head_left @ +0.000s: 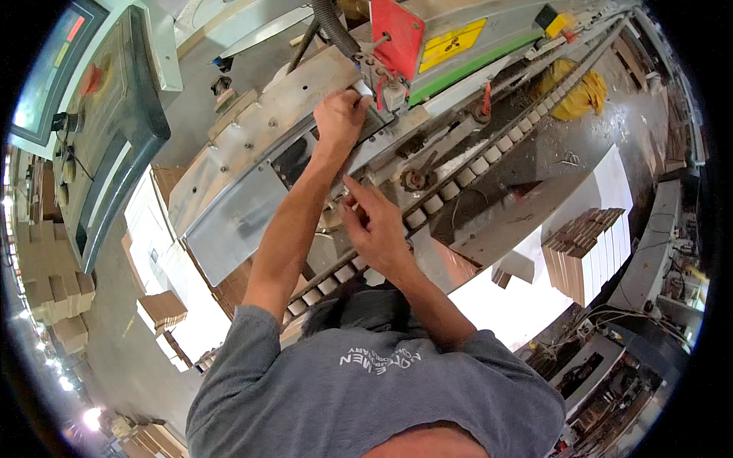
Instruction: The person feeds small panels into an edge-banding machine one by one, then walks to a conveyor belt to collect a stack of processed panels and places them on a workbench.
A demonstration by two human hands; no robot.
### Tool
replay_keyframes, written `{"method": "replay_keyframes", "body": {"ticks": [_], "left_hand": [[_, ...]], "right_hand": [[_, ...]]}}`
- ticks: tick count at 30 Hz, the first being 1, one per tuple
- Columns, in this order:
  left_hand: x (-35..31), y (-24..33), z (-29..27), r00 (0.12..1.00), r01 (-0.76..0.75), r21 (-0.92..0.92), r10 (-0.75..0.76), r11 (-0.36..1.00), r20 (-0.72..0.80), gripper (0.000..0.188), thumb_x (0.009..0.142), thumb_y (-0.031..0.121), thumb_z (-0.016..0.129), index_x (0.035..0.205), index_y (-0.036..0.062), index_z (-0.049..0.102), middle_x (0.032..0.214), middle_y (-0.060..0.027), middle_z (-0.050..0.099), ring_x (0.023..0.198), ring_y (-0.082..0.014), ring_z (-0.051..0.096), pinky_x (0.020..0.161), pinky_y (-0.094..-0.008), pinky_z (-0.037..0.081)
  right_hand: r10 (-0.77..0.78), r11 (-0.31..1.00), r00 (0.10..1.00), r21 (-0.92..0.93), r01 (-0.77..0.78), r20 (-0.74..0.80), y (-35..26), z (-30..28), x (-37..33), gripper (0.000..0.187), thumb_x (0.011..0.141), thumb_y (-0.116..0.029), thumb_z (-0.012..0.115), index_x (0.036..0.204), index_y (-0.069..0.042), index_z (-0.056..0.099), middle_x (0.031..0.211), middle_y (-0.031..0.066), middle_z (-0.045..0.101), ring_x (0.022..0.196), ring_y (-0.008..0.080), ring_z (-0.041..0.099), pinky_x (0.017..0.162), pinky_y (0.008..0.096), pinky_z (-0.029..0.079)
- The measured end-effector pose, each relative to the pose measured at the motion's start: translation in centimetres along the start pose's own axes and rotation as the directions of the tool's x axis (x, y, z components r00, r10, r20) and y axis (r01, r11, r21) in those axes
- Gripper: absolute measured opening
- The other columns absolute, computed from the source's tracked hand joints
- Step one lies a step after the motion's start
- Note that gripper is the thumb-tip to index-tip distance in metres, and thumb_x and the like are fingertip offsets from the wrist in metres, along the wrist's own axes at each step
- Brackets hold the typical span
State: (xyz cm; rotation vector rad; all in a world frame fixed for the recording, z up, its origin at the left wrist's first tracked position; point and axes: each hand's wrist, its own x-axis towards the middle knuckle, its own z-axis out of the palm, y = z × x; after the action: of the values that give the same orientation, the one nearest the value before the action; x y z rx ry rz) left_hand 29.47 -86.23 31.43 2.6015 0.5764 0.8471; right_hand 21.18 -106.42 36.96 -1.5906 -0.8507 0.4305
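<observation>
My left hand [340, 120] reaches far over the machine, its fingers closed beside a small white piece [362, 89] at the end of a metal plate. What the fingers hold is hidden. My right hand [376, 229] is nearer to me, at the machine's metal edge above the roller track. Its index finger stretches forward and the others are partly bent; I see nothing held. Between my arms and the plate lies a dark opening [293, 162] beside a shiny sheet-metal cover [240, 221].
A row of pale rollers [479, 165] runs diagonally past my right hand. A red plate [397, 38] and black hose [335, 27] stand at the far side. Stacked white-faced boards [580, 256] lie right, with more boards [163, 309] left. A control panel [114, 114] stands upper left.
</observation>
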Motion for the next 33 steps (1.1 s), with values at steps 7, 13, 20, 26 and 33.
{"method": "replay_keyframes", "body": {"ticks": [7, 13, 20, 26, 33], "left_hand": [[-3.6, -1.1, -5.8, 0.989, 0.068, -0.095, -0.055, 0.993, 0.138, 0.02, 0.081, 0.017, 0.074, 0.095, 0.0035, 0.075, 0.09, -0.0178, 0.071, 0.078, -0.0324, 0.069, 0.073, -0.0386, 0.054], [-13.3, -2.0, -13.5, 0.995, 0.101, -0.266, -0.097, 0.959, 0.026, 0.01, 0.088, 0.003, 0.071, 0.095, -0.0026, 0.074, 0.084, -0.009, 0.07, 0.073, -0.0137, 0.063, 0.066, -0.0276, 0.051], [-16.2, 5.1, -10.8, 0.988, 0.055, -0.43, 0.014, 0.901, 0.155, 0.012, 0.089, 0.004, 0.071, 0.1, -0.0014, 0.073, 0.084, -0.0063, 0.068, 0.071, -0.0111, 0.057, 0.061, -0.0255, 0.047], [-17.7, 8.8, -9.8, 0.967, -0.031, -0.56, 0.167, 0.828, 0.193, 0.018, 0.083, -0.002, 0.072, 0.101, 0.0042, 0.072, 0.086, -0.0086, 0.069, 0.075, -0.0167, 0.063, 0.064, -0.0284, 0.049], [-16.6, 13.9, -12.7, 0.816, -0.364, -0.528, 0.536, 0.767, 0.215, 0.059, 0.064, 0.009, 0.087, 0.118, 0.0071, 0.066, 0.114, -0.0134, 0.066, 0.099, -0.0341, 0.059, 0.085, -0.0427, 0.05]], "right_hand": [[0.056, 0.975, 0.967, -0.196, -0.107, -0.248, -0.1, -8.4, -8.9, 0.047, 0.085, -0.001, 0.07, 0.13, -0.005, 0.062, 0.094, 0.0095, 0.064, 0.072, 0.017, 0.061, 0.063, 0.0294, 0.052], [0.136, 0.434, 0.972, -0.87, -0.233, -0.192, 4.3, -23.9, -20.4, 0.067, 0.07, -0.014, 0.084, 0.131, -0.005, 0.058, 0.126, 0.0153, 0.058, 0.121, 0.0344, 0.049, 0.103, 0.0448, 0.044], [0.417, 0.2, 0.849, -0.879, -0.433, -0.323, 6.6, -27.5, -28.8, 0.072, 0.075, -0.015, 0.082, 0.14, -0.01, 0.052, 0.137, 0.0105, 0.051, 0.135, 0.0326, 0.038, 0.106, 0.0491, 0.039], [0.259, 0.312, 0.937, -0.898, -0.309, -0.233, 7.3, -27.9, -27.0, 0.055, 0.075, -0.006, 0.076, 0.127, -0.006, 0.061, 0.12, 0.0152, 0.061, 0.116, 0.0358, 0.051, 0.099, 0.0474, 0.043], [0.027, 0.624, 0.993, -0.778, 0.071, 0.112, -0.7, -17.3, -15.4, 0.057, 0.068, -0.003, 0.08, 0.122, 0.0, 0.063, 0.11, 0.0162, 0.06, 0.106, 0.0347, 0.053, 0.093, 0.0443, 0.046]]}}
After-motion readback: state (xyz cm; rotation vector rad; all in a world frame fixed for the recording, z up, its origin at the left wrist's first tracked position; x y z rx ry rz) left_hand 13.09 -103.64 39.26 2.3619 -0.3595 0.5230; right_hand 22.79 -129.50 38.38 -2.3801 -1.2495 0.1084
